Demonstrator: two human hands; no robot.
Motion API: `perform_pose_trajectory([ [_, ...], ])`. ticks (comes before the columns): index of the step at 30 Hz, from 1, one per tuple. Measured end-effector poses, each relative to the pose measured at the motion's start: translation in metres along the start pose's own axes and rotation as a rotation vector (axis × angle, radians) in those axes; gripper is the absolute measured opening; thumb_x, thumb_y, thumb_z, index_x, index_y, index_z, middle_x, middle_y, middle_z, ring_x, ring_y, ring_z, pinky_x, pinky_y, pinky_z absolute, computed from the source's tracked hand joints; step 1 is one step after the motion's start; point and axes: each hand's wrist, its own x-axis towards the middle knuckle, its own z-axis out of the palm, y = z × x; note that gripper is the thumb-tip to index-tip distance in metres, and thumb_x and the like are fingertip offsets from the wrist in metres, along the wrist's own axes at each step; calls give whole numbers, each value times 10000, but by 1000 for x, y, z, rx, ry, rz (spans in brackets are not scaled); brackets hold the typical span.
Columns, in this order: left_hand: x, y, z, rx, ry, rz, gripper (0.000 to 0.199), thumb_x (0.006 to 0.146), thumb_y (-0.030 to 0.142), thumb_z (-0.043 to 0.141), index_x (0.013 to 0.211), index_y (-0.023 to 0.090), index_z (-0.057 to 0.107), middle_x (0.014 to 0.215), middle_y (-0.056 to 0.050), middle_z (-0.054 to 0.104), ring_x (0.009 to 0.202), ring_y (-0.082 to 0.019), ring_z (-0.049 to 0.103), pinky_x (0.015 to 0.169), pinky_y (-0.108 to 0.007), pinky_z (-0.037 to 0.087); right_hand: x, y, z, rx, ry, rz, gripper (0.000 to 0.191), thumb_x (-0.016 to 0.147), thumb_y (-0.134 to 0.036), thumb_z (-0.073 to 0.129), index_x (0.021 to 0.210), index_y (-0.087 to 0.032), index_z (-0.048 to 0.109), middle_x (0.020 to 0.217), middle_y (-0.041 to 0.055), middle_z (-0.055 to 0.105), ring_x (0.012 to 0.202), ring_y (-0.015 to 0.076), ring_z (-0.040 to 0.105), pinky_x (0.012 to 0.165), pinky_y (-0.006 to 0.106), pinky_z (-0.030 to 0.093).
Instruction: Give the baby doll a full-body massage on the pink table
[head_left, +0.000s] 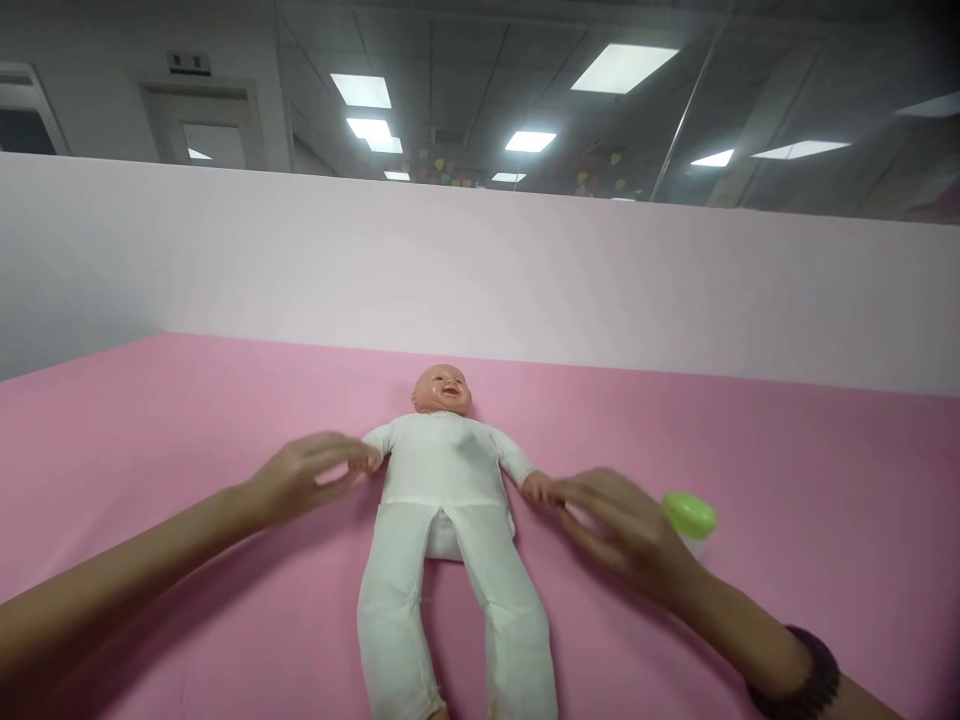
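A baby doll [446, 470] in a white cloth body lies face up on the pink surface, its head away from me and its legs towards me. My left hand [304, 475] is at the doll's small hand on the left, fingers stretched out and thumb apart, with the fingertips at it. On the other side, my right hand [626, 525] reaches its fingertips to the doll's other hand [537, 487]; its fingers are extended too. Whether either hand presses on the doll cannot be made out. The doll's feet are mostly cut off by the lower frame edge.
Just beyond my right hand stands a small container with a green lid [688, 514], partly hidden by that hand. The pink surface [787, 480] ends at a low white wall [480, 270] at the back. Glass and ceiling lights are above it. A dark band [799, 675] circles my right wrist.
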Motion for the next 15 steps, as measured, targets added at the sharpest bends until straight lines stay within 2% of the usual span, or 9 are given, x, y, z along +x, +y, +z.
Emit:
perform_pose_trajectory([
  [3,39,-27,8,-73,292,-378,270,916,394,575,1066,220,716,1080,-62,745,965,-199,690,860,-315,565,37,36,13,-30,272,350,152,900,-234,641,1032,-217,714,970,59,740,849,204,670,779,356,538],
  [5,64,-52,20,-160,357,-627,299,896,426,571,1045,219,729,1093,-54,744,957,-204,691,806,-296,563,59,64,33,10,291,648,189,879,-272,636,1023,-200,734,990,60,746,798,195,673,732,329,540],
  [8,87,-93,46,-229,199,-921,227,807,359,632,907,201,759,965,-48,770,892,-211,701,742,-273,540,76,104,73,11,12,973,155,839,-228,640,911,-175,766,940,72,757,840,204,690,731,286,515],
  [10,92,-115,60,-257,48,-1062,160,744,314,662,788,192,756,882,-53,774,877,-222,708,724,-265,530,75,122,96,39,-206,1120,127,801,-166,633,785,-155,759,853,88,756,801,206,692,675,261,495],
  [11,92,-123,65,-263,-13,-1105,136,715,303,675,741,192,748,856,-56,774,876,-229,710,717,-265,528,72,128,104,64,-271,1177,118,773,-138,636,731,-148,746,811,94,750,777,204,689,651,250,487],
  [12,90,-129,68,-271,-52,-1123,122,690,301,688,711,193,740,840,-59,773,875,-235,710,712,-266,527,68,132,110,97,-294,1219,107,746,-119,642,693,-147,731,779,93,743,758,200,685,635,242,484],
  [13,88,-133,68,-282,-61,-1116,124,674,308,695,702,194,737,834,-62,772,875,-239,708,709,-270,527,65,135,114,138,-261,1254,91,723,-108,651,678,-148,720,767,89,738,751,195,681,632,236,487],
  [15,81,-137,64,-332,16,-1060,179,671,345,692,747,190,742,860,-70,769,883,-240,702,711,-277,526,58,137,115,264,-30,1313,85,692,-104,669,736,-155,720,798,70,734,762,182,678,654,234,511],
])
